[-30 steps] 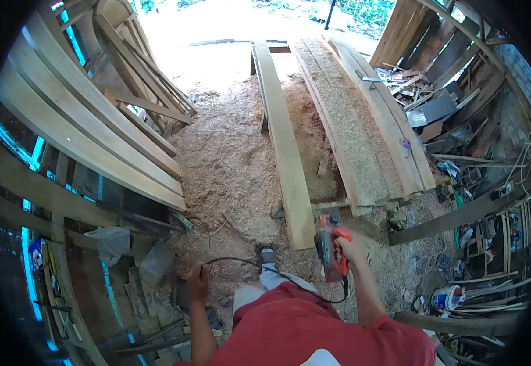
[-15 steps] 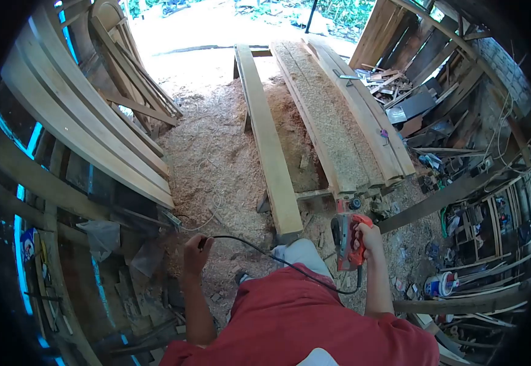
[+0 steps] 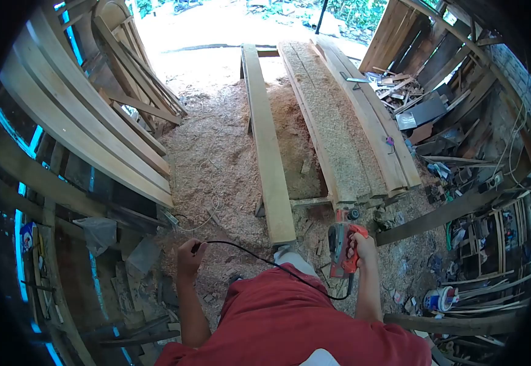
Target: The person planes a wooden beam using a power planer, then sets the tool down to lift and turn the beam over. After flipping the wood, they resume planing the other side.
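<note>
My right hand (image 3: 360,245) grips the handle of a red electric planer (image 3: 342,243), held in the air just in front of the near end of a stack of sawdust-covered planks (image 3: 345,131). My left hand (image 3: 189,253) is closed around the planer's black cord (image 3: 253,256), which runs across my red shirt to the tool. A single long plank (image 3: 267,140) lies on supports to the left of the stack, its near end between my two hands.
Thick sawdust (image 3: 217,165) covers the floor. Long boards (image 3: 76,116) lean along the left wall. Scrap wood and clutter (image 3: 436,122) pile up at the right, with a paint can (image 3: 439,299) near my right side. Daylight falls on open ground beyond the planks.
My right hand carried the planer from the single plank's end rightward to the stack's near end. My left hand rose with the cord, pulling it taut.
</note>
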### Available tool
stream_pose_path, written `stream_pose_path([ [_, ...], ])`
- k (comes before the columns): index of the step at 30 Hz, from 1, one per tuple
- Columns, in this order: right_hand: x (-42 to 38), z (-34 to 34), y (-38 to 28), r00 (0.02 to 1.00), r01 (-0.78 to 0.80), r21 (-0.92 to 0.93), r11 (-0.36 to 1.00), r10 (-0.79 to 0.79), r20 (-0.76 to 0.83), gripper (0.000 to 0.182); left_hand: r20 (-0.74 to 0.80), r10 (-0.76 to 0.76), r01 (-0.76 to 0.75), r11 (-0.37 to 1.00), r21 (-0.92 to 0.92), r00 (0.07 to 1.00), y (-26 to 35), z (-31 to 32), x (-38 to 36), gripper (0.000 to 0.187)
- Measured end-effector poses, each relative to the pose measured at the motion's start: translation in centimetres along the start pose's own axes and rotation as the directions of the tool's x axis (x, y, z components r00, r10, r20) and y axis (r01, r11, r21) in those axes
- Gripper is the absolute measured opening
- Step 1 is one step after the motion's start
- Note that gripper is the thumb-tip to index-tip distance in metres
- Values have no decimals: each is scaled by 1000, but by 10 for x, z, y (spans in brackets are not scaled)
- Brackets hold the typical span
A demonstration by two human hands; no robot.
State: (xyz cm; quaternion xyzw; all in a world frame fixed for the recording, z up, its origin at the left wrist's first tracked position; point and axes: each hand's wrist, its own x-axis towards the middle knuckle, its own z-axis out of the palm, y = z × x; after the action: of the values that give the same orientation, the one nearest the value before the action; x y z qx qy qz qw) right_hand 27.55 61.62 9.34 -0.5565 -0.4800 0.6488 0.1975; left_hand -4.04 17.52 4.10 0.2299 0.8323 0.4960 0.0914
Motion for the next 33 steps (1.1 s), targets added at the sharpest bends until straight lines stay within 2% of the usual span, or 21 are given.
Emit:
stream_pose_path([
  [3, 14, -3, 0, 1000, -23, 23, 999, 23, 18, 9, 2, 3, -3, 1000, -7, 1000, 1, 9, 9, 29],
  [5, 29, -3, 1, 998, -38, -26, 999, 39, 40, 9, -17, 29, -29, 1000, -11, 999, 2, 14, 17, 28],
  [7, 40, -2, -3, 998, -46, -28, 999, 47, 44, 9, -13, -25, 26, 996, 80, 1000, 6, 15, 24, 28],
  [8, 46, -1, -5, 997, -60, -32, 998, 62, 41, 10, -24, -16, 18, 996, 84, 1000, 8, 15, 28, 28],
  [10, 56, 2, -9, 998, -53, -15, 998, 54, 46, 10, -23, -90, 91, 992, 85, 996, 19, 18, 34, 28],
  [14, 72, 8, -20, 998, -32, -17, 999, 33, 48, 10, -18, -58, 59, 996, 62, 998, 26, 23, 51, 28],
  [19, 83, 18, -32, 998, -39, -9, 999, 39, 39, 10, 14, -134, 131, 982, 133, 991, 38, 28, 71, 30],
  [29, 103, 30, -32, 998, -43, -52, 998, 45, 37, 10, 1, -72, 70, 979, 189, 997, 30, 33, 90, 28],
  [31, 104, 32, -32, 998, -47, -40, 998, 48, 36, 10, -3, -54, 54, 991, 120, 999, 24, 33, 92, 27],
  [33, 101, 29, -29, 998, -58, -33, 998, 59, 30, 11, 20, -100, 96, 983, 154, 995, 21, 30, 93, 27],
])
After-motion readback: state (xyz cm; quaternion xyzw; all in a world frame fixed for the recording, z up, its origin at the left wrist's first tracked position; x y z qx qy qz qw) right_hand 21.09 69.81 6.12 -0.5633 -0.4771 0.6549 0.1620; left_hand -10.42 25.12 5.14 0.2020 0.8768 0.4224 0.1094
